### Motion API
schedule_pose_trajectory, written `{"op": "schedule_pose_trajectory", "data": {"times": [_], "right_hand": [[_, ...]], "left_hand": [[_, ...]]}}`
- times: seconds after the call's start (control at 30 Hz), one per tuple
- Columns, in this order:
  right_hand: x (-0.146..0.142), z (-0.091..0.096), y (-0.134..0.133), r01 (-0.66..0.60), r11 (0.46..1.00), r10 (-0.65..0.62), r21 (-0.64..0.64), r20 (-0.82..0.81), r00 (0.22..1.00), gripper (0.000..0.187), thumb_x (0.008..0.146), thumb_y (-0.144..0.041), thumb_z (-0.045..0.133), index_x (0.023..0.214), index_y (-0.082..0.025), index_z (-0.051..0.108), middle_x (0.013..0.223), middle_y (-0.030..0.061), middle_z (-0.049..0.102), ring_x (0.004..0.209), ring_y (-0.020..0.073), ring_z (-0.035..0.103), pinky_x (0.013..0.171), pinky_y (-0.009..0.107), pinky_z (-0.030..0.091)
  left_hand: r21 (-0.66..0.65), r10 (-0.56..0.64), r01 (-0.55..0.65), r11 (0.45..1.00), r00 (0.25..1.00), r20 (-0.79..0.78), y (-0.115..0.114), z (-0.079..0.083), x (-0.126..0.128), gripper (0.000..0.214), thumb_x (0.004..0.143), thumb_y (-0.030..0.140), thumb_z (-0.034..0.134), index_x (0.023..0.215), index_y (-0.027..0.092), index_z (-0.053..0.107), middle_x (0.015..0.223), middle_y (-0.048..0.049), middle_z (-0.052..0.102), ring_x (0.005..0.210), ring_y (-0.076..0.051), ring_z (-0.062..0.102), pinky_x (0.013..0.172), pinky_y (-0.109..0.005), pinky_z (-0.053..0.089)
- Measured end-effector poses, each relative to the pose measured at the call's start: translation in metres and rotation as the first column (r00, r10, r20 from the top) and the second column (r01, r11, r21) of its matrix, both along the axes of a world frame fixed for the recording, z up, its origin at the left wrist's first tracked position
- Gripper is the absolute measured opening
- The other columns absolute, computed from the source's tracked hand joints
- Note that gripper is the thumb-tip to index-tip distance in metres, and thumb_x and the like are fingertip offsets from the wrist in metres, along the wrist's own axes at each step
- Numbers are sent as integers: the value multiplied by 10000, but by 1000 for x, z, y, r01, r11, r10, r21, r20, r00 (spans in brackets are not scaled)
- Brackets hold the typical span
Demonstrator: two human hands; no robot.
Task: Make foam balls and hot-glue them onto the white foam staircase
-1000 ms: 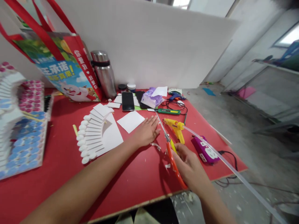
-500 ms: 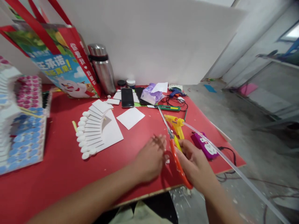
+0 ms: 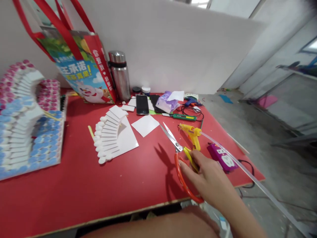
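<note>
My right hand [image 3: 208, 180] is closed on the orange and yellow handles of a pair of scissors [image 3: 174, 142]. Their blades are slightly parted and point away to the left, low over the red table [image 3: 99, 188]. My left forearm [image 3: 148, 228] lies blurred along the bottom of the view, below the table's front edge, and its fingers do not show. A yellow glue gun [image 3: 193, 135] lies just beyond the scissors. A white foam stair model [image 3: 111, 135] and a white square sheet [image 3: 145, 125] rest in the middle of the table.
A purple device [image 3: 221, 157] and a long clear rod [image 3: 247, 175] lie at the right edge. A phone [image 3: 142, 104], steel flask [image 3: 120, 79], tissue pack [image 3: 167, 102], green knife [image 3: 180, 116] and shopping bag [image 3: 81, 72] stand at the back. A blue and pink stepped model [image 3: 27, 115] fills the left.
My left hand has drawn back from the middle of the table to below its front edge. The white scraps near the scissors are gone. My right hand still holds the scissors.
</note>
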State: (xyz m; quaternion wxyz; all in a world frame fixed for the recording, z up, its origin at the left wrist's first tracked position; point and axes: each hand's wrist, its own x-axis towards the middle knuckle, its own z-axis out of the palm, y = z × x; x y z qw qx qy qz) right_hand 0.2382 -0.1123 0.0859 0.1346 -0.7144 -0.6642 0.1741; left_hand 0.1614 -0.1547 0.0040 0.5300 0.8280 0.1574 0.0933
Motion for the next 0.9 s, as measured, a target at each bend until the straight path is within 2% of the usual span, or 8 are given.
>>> {"op": "schedule_pose_trajectory", "data": {"times": [0.1, 0.17, 0.23, 0.33, 0.4, 0.5, 0.63, 0.9], "right_hand": [[-3, -15, 13, 39, 998, -29, -46, 203, 979, 335, 944, -543, 525, 848, -221, 527, 621, 26, 617, 569, 216, 587, 540, 301, 265], [-7, -23, 23, 55, 994, -25, -92, 300, 954, 351, 978, -530, 508, 911, -190, 567, 702, 77, 689, 659, 261, 670, 561, 309, 281], [-14, -28, 33, 71, 990, -22, -121, 366, 930, 372, 1001, -520, 497, 981, -163, 600, 786, 120, 737, 756, 303, 725, 580, 318, 306], [-24, -35, 44, 113, 986, -53, -120, 421, 906, 399, 1024, -510, 478, 1072, -142, 626, 873, 145, 762, 845, 329, 754, 604, 328, 363], [-29, -39, 50, 134, 986, -74, -102, 451, 890, 408, 1028, -497, 483, 1092, -126, 639, 945, 163, 756, 878, 323, 757, 621, 330, 407], [-33, -42, 55, 116, 991, -63, -69, 520, 852, 435, 1019, -492, 519, 1101, -86, 654, 1034, 205, 722, 918, 322, 747, 659, 336, 462], [-38, -31, 59, 15, 997, 31, -76, 565, 824, 410, 1027, -455, 519, 1058, -82, 686, 1000, 203, 721, 960, 342, 730, 738, 368, 496], [-54, -1, 76, -77, 997, 66, 22, 320, 945, 351, 1050, -397, 456, 1010, -140, 692, 911, 142, 766, 875, 317, 744, 685, 360, 448]], "left_hand": [[179, -82, 75, 981, 996, 33, 22, 11, -61, 259, 955, 322, 621, 741, 188, 678, 688, -71, 658, 709, -216, 655, 498, -296, 381], [533, 36, -86, 842, 994, 103, 46, 24, -103, 380, 1036, 379, 494, 766, 171, 661, 627, -40, 619, 603, -160, 592, 477, -275, 295], [689, 285, -298, 661, 949, 137, 74, 32, -136, 429, 1062, 346, 429, 726, 167, 626, 620, -36, 602, 569, -153, 568, 479, -286, 295], [797, 583, -377, 472, 811, 38, 112, 28, -161, 328, 1043, 223, 401, 858, 148, 662, 822, -93, 697, 695, -204, 643, 593, -322, 458], [846, 661, -344, 406, 750, -12, 129, 15, -163, 297, 994, 136, 443, 1209, 112, 647, 1225, -176, 705, 1076, -273, 677, 862, -384, 535], [903, 710, -255, 345, 700, -73, 145, -6, -154, 469, 963, 173, 527, 1406, 21, 535, 1508, -273, 531, 1398, -373, 511, 1129, -520, 418], [937, 763, -194, 291, 638, -105, 158, -16, -142, 443, 891, -5, 459, 1309, -2, 608, 1241, -250, 708, 1174, -311, 673, 1162, -506, 386], [905, 667, -331, 269, 742, 73, 159, 2, -149, 181, 858, 12, 541, 767, 136, 637, 807, -117, 650, 783, -275, 617, 817, -433, 542]]}}
